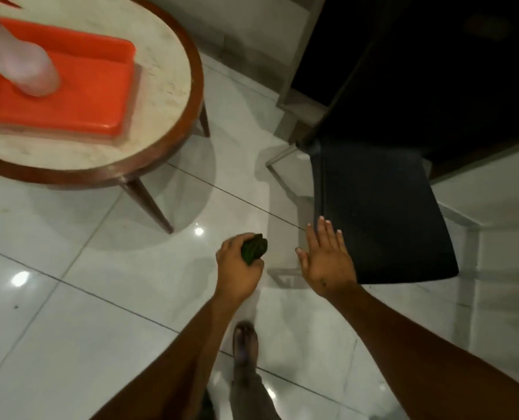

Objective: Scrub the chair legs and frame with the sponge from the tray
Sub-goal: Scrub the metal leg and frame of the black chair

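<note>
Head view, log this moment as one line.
left hand: gripping crumpled green sponge | right hand: open, by black-seated metal-frame chair | orange plastic tray: holds spray bottle

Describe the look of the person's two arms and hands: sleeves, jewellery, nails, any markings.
Both forearms are bare, no sleeves showing. No watch, ring or bracelet appears on the left hand or right hand. The right hand's fingers have pale nails, and a small dark mark sits on its back.

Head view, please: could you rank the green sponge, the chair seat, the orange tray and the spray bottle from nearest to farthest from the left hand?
From the left hand:
1. Green sponge, gripped in that hand.
2. Chair seat, to the right, past the open right hand.
3. Orange tray, up left on the round table.
4. Spray bottle, standing in the tray's far-left part.
</note>
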Demonstrator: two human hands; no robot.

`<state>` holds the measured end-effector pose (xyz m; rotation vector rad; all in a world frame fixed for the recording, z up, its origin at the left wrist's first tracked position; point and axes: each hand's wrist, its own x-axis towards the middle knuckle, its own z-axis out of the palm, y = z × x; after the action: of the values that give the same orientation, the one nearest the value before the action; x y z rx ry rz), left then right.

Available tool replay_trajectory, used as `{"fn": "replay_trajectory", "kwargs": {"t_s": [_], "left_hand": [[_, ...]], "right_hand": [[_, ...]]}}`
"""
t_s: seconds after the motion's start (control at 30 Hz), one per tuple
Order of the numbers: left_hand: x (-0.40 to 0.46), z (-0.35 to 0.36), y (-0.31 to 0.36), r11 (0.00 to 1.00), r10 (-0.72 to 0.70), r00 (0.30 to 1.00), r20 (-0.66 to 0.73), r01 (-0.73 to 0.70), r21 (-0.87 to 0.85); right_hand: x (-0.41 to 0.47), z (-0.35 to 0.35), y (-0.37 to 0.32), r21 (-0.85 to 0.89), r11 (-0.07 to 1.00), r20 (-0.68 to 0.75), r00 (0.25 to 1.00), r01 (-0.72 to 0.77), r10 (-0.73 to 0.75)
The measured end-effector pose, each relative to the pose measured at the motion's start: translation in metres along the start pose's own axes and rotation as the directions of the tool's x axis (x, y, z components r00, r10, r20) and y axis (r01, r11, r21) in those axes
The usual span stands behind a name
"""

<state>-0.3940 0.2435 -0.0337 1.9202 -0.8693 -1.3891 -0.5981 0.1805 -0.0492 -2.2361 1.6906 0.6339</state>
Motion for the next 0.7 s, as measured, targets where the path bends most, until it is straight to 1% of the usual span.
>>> {"fn": "replay_trajectory", "kwargs": {"t_s": [0.13,0.23,0.27,0.33,0.4,0.47,0.6,0.67,0.7], "left_hand": [[0.009,0.070,-0.056,0.964,-0.155,0.988,0.003,0.152,-0.219],[0.031,0.112,-0.114,0.894,-0.279,0.960,0.004,0.261,-0.364],[0.039,0.122,-0.134,0.866,-0.316,0.949,-0.008,0.285,-0.412],[0.060,0.137,-0.169,0.815,-0.375,0.927,-0.013,0.323,-0.481],[0.084,0.154,-0.199,0.785,-0.389,0.921,0.017,0.341,-0.517],[0.115,0.175,-0.218,0.761,-0.380,0.924,0.037,0.335,-0.556],[0.174,0.231,-0.244,0.731,-0.402,0.911,0.086,0.376,-0.569],[0.192,0.246,-0.244,0.729,-0.403,0.903,0.147,0.414,-0.545],[0.195,0.249,-0.243,0.715,-0.430,0.889,0.161,0.443,-0.541]], "right_hand": [[0.022,0.025,0.048,-0.004,1.000,-0.029,1.000,-0.012,0.011],[0.048,0.052,0.065,0.001,0.998,-0.053,0.997,0.064,-0.064],[0.053,0.063,0.069,0.008,0.995,-0.090,0.991,0.099,-0.097],[0.058,0.082,0.072,0.034,0.989,-0.226,0.965,0.144,-0.133],[0.059,0.096,0.078,0.052,0.984,-0.343,0.928,0.172,-0.144],[0.063,0.101,0.084,0.055,0.978,-0.431,0.888,0.203,-0.160],[0.071,0.115,0.092,0.062,0.959,-0.533,0.822,0.276,-0.202],[0.073,0.118,0.094,0.062,0.952,-0.587,0.782,0.300,-0.208],[0.073,0.120,0.095,0.060,0.949,-0.597,0.773,0.310,-0.215]]}}
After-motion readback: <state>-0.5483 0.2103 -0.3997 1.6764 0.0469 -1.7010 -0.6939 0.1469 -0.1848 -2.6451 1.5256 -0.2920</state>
